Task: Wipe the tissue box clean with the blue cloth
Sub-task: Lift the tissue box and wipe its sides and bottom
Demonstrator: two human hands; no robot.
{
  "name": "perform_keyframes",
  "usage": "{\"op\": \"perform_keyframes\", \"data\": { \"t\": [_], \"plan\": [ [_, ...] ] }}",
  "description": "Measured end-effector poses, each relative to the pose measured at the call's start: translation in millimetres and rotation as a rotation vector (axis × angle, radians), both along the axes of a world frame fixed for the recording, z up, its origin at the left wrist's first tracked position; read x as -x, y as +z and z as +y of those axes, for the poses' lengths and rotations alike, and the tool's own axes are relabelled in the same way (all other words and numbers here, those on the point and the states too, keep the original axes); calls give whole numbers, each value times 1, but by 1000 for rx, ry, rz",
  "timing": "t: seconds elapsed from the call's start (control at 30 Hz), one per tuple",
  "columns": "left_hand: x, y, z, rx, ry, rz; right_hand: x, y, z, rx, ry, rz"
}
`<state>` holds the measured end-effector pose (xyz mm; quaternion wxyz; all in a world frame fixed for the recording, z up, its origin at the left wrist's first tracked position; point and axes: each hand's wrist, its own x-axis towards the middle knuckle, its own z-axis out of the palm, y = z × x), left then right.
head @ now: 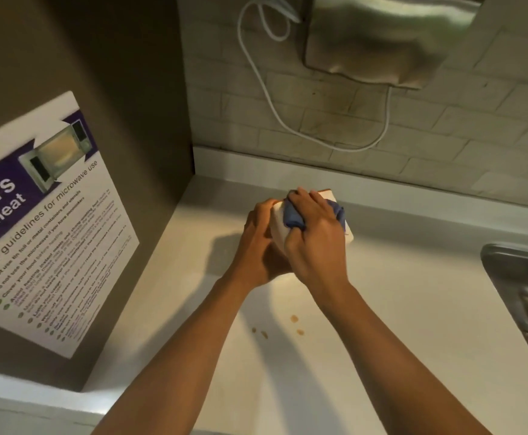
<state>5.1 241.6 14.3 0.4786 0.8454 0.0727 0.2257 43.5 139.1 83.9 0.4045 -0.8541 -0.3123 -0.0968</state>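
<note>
A white tissue box (pixel 277 228) sits near the back of the pale countertop (pixel 397 309), mostly covered by both hands. My left hand (pixel 256 243) grips its left side and holds it tilted. My right hand (pixel 316 240) presses a bunched blue cloth (pixel 292 216) onto the top of the box; a bit of the cloth (pixel 338 211) also pokes out to the right of my fingers. The box's far edge shows a thin reddish line.
A steel sink (pixel 526 296) is set into the counter at the right. Brown spots (pixel 294 318) stain the counter in front of the box. A dark cabinet side with a microwave safety poster (pixel 46 233) stands left. A white cable (pixel 288 120) hangs on the tiled wall under a metal dispenser (pixel 382 42).
</note>
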Motion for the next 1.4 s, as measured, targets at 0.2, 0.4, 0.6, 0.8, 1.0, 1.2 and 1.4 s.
{"op": "perform_keyframes", "data": {
  "t": [0.2,0.4,0.6,0.8,1.0,1.2,1.4],
  "plan": [
    [1,-5,13,54,135,65,28,-17,-16,106,211,-178],
    [-7,1,10,-68,96,37,-16,-26,-68,-125,35,-121],
    [-16,-5,15,-40,149,47,-24,-29,-45,-217,-112,77],
    [-16,-2,18,47,128,96,29,-53,-27,-276,43,-71],
    [-14,4,24,48,220,115,35,-80,-64,-293,68,75],
    [3,5,39,186,272,95,16,-56,-93,-705,-508,771],
    [17,13,26,406,263,-23,0,-42,-65,-935,-575,1213]
  ]
}}
